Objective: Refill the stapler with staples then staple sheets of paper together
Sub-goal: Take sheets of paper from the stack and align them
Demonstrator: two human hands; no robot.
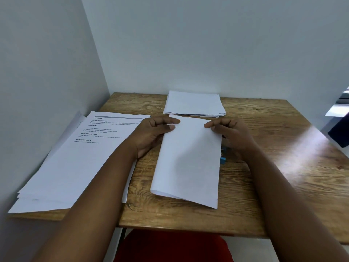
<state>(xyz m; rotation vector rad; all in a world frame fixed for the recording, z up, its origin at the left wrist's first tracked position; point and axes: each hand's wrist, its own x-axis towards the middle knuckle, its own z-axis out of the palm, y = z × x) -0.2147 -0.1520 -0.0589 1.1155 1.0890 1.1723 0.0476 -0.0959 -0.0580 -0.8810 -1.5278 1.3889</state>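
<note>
A folded set of white sheets [188, 161] lies in the middle of the wooden table [264, 176]. My left hand [151, 135] pinches its far left corner between thumb and fingers. My right hand [232, 133] grips the far right corner. A small blue stapler [223, 158] peeks out at the sheets' right edge, mostly hidden under the paper and my right wrist. No staples are visible.
A stack of folded white sheets [194, 104] rests at the table's back edge against the wall. A pile of printed pages [75, 163] covers the left side, overhanging the front edge. A dark object [340, 133] shows at the far right.
</note>
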